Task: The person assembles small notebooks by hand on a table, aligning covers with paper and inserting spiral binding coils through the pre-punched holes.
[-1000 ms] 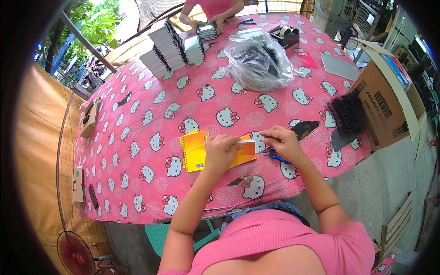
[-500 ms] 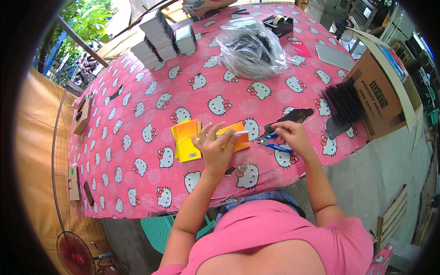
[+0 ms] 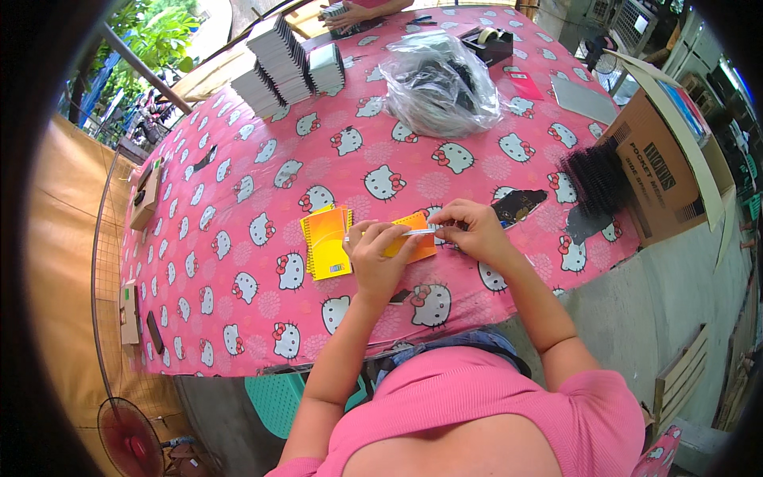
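My left hand (image 3: 377, 258) is closed on a small orange notebook (image 3: 422, 249), its bound edge turned upward across the fingers. At the right end of that edge, the fingers of my right hand (image 3: 470, 228) are pinched together; what they hold, if anything, is too small or hidden to make out. Beside my left hand lies a small stack of yellow-orange spiral notebooks (image 3: 327, 245) on the pink patterned tablecloth (image 3: 429, 187). No blue-handled pliers show now; my right hand may cover them.
A clear plastic bag (image 3: 441, 83) of dark contents sits mid-table, with a tape dispenser (image 3: 488, 46) behind it. Stacked notebooks (image 3: 278, 60) stand at the far left, near another person's hands (image 3: 350, 16). Black spiral coils (image 3: 592, 179) lie by a cardboard box (image 3: 660, 167) at right.
My right hand has moved left to the end of the notebook's bound edge. The blue-handled pliers, seen before beneath it, are out of sight. The other person's hands have shifted at the far side.
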A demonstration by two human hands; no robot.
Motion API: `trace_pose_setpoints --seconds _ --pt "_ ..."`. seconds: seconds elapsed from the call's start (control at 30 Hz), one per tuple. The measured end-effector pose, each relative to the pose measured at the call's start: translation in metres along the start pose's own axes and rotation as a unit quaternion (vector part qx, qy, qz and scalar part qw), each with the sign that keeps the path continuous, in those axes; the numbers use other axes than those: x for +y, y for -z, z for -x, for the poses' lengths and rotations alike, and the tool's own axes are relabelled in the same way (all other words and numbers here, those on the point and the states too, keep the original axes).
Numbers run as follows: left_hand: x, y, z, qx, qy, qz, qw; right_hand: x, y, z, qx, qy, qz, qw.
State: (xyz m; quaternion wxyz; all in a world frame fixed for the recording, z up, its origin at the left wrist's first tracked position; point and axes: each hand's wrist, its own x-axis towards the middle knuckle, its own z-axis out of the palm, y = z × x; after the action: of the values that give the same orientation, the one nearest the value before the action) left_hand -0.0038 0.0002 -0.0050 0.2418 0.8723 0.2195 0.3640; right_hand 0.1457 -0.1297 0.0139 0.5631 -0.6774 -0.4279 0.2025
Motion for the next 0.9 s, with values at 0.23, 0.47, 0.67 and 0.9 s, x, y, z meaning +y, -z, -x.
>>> trace_pose_setpoints --seconds 0.23,0.47,0.67,0.9 --pt "0.008 0.001 -0.003 0.031 -0.030 -0.016 0.999 -0.004 0.014 -0.009 -0.062 0.015 0.043 0.997" --pt "0.010 -0.001 -0.003 0.041 -0.024 -0.023 0.999 -0.008 0.012 -0.013 -0.090 0.054 0.050 0.993" --pt "0.007 -0.002 -0.003 0.036 -0.033 -0.017 0.999 -0.018 0.007 -0.008 -0.114 -0.033 0.086 0.989" --pt "0.004 0.000 0.001 0.032 -0.032 -0.014 0.999 -0.013 -0.008 -0.002 -0.016 0.133 0.232 0.963"
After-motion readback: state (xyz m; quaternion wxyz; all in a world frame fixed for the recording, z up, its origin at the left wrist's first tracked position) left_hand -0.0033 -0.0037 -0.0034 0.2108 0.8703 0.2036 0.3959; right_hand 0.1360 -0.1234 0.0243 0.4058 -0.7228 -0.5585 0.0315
